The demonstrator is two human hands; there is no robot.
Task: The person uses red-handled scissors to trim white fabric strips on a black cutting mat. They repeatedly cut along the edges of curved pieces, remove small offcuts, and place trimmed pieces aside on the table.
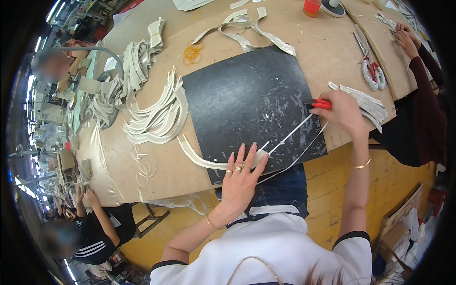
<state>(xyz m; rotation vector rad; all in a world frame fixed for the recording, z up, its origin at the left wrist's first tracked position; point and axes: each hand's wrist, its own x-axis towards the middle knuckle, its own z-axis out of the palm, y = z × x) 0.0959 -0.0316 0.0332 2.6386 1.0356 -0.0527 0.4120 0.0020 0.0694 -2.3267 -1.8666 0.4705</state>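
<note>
My left hand [243, 173] lies with its fingers stretched out over one end of a curved white strip [202, 162], pressing it on a black mat [242, 90]. Closed around a small red tool with a dark tip [322, 103] is my right hand [343, 113], over the mat's right edge. A taut, thin white cord [292, 133] runs from the strip's end by my left fingers up to my right hand. Whether the right fingers pinch the cord or it is caught on the tool, I cannot tell. Small white scraps dot the mat.
Curved white strips [164, 116] lie fanned left of the mat, with bundled strips [136, 66] behind. More strips [365, 105] lie beyond my right hand, near large red-handled scissors [372, 73]. Yellow rubber bands [193, 52] lie behind. Co-workers sit at both sides.
</note>
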